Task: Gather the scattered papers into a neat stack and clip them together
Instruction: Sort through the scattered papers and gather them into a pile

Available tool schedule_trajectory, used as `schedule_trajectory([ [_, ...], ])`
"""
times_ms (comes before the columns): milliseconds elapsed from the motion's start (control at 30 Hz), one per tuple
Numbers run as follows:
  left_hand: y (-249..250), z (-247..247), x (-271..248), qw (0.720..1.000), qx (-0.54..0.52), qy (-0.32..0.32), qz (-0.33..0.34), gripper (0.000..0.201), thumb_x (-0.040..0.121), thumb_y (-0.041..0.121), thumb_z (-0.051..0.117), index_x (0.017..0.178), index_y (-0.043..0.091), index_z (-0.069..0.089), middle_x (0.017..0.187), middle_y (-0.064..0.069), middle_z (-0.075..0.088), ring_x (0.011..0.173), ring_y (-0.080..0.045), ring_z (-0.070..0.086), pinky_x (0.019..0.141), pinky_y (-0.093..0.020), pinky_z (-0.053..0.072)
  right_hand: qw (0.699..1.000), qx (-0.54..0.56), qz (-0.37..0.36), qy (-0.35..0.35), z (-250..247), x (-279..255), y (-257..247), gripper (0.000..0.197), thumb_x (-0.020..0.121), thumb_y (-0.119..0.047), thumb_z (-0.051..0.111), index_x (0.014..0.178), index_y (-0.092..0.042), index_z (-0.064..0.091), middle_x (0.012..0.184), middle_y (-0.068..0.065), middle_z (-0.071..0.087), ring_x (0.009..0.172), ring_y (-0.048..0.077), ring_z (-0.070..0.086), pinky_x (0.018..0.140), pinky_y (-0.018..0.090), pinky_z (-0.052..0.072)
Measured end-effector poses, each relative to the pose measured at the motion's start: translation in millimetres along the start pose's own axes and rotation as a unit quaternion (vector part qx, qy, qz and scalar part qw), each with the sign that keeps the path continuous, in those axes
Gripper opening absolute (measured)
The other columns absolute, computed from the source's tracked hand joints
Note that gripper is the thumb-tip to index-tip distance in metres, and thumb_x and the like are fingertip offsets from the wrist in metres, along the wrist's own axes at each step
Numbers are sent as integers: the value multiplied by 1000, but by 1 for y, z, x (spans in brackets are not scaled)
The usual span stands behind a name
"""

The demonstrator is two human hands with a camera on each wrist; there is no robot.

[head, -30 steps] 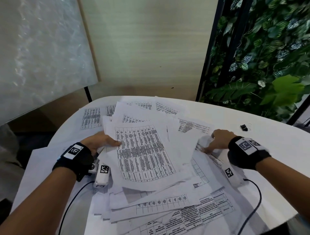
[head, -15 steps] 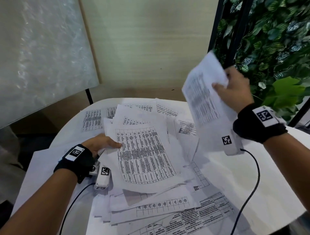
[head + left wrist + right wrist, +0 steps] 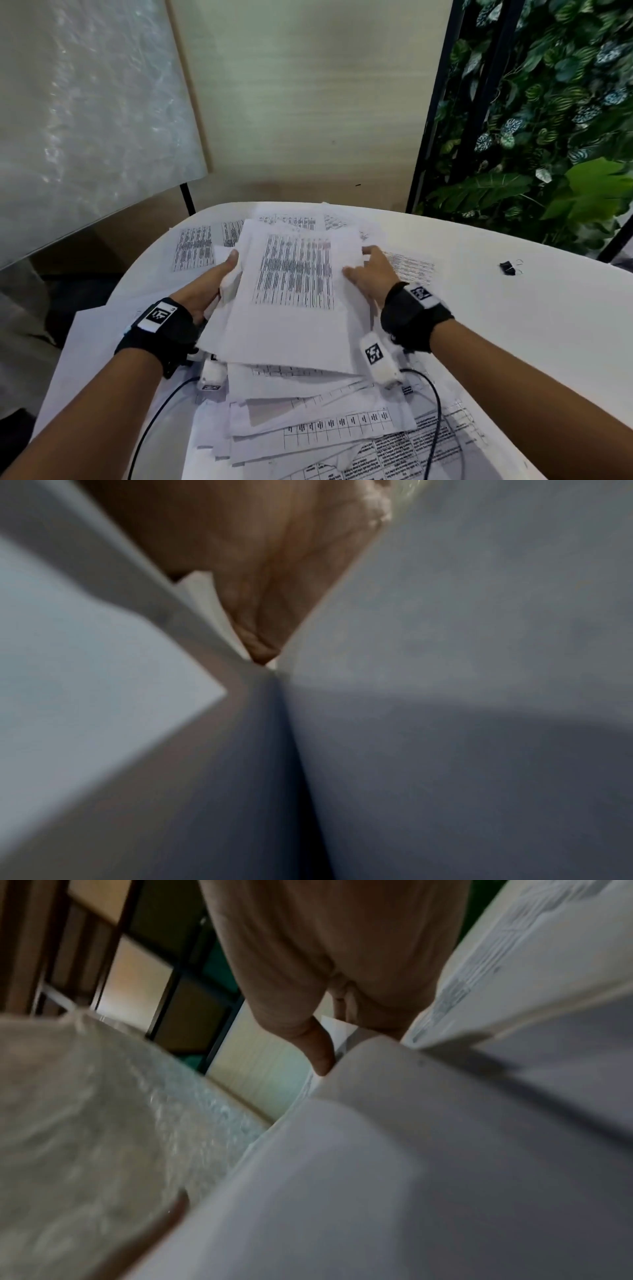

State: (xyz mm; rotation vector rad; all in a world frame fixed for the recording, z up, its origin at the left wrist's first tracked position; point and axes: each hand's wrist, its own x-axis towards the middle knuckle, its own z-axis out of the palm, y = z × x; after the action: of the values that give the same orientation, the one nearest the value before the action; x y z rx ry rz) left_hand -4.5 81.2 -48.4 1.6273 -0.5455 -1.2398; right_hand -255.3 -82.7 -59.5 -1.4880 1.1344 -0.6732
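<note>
Bundle (image 3: 294,318) held mid-frame, edges ragged.
Left hand (image 3: 209,291) grips the bundle's left edge, thumb on top; right hand (image 3: 373,277) lies on its right edge, fingers under or not I cannot tell, the wrist view being blurred. Risk: an uneven squeeze slips inner sheets onto the loose sheets (image 3: 325,428) at lower frame. Half a second back the right hand held a sheet aloft, upper right. Binder clip (image 3: 507,268) sits right of frame on the table (image 3: 513,325).

I'm reading papers (image 3: 294,318) now: matt white sheets, black print, soft curled edges | table (image 3: 513,325): smooth white, faint sheen | binder clip (image 3: 507,268): black, thin bright wire handles, metal by my eye | wrist straps (image 3: 414,320): matt black cloth | wall panel (image 3: 308,102): pale matt wood grain | leaves (image 3: 592,192): glossy green
</note>
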Motion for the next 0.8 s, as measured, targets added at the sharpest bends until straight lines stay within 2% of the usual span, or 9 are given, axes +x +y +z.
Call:
schedule_trajectory([
  [67, -9, -14, 15, 1000, 22, -6, -1, 73, 67, 78, 73, 113, 21, 71, 108, -17, 70, 109, -34, 59, 110, -50, 41, 995, -61, -23, -70, 7, -14, -2, 38, 84, -10, 68, 116, -14, 48, 105, 9, 65, 87, 22, 64, 67, 29, 55],
  [167, -7, -2, 3, 995, 95, 4, -3, 55, 74, 33, 88, 118, 5, 71, 119, -28, 69, 113, -50, 63, 105, -60, 45, 964, -193, -53, -172, 0, -9, -9, 27, 87, -22, 70, 107, -5, 62, 87, 6, 67, 74, 18, 62, 62, 24, 45],
  [233, -4, 4, -4, 994, 109, 7, 13, 40, 85, 9, 77, 122, -1, 67, 115, -23, 73, 107, -43, 69, 92, -52, 56, 957, -242, -51, -149, -16, 9, -15, 32, 85, -23, 72, 111, -5, 66, 82, 3, 69, 66, 13, 61, 59, 22, 46],
  [300, -6, 2, -1, 995, 99, 5, 15, 37, 86, 5, 73, 122, -1, 66, 113, -19, 75, 101, -36, 73, 83, -43, 61, 945, -314, -53, -78, -41, 32, -19, 38, 84, -25, 71, 118, -8, 67, 101, 6, 70, 88, 19, 66, 76, 24, 50],
  [400, -8, -4, 4, 995, 94, -7, 15, 48, 76, 10, 81, 121, 1, 67, 117, -18, 74, 108, -38, 70, 101, -53, 52, 874, -487, 1, 8, -89, 64, -14, 74, 75, -51, 71, 136, -13, 53, 142, 12, 50, 131, 30, 46, 107, 34, 39],
  [467, -10, -8, 8, 996, 89, -10, 20, 54, 68, 14, 87, 118, 1, 69, 115, -19, 74, 109, -40, 70, 104, -57, 48, 836, -544, 65, -7, -112, 78, -6, 114, 52, -79, 68, 144, -18, 40, 149, 14, 38, 136, 36, 38, 112, 45, 35],
  [533, -10, -8, 8, 995, 95, -15, 19, 59, 64, 18, 91, 117, 2, 70, 114, -20, 74, 108, -41, 70, 103, -59, 49, 827, -557, 51, -47, -119, 82, -4, 137, 36, -93, 60, 147, -16, 36, 149, 13, 38, 136, 35, 39, 111, 44, 34],
  [700, -11, -5, 11, 997, 81, 1, 17, 34, 87, 0, 70, 120, -2, 67, 116, -22, 73, 107, -41, 70, 101, -57, 50, 846, -530, -17, -50, -115, 86, -8, 80, 79, -47, 74, 142, -7, 43, 146, 12, 44, 134, 31, 43, 106, 36, 37],
  [800, -11, -5, 14, 996, 86, 7, 11, 35, 85, 2, 73, 119, -5, 67, 115, -24, 73, 109, -43, 69, 102, -59, 49, 867, -494, -58, 31, -127, 84, -26, 50, 85, -32, 70, 123, -1, 60, 116, 14, 60, 116, 37, 56, 80, 31, 41],
])
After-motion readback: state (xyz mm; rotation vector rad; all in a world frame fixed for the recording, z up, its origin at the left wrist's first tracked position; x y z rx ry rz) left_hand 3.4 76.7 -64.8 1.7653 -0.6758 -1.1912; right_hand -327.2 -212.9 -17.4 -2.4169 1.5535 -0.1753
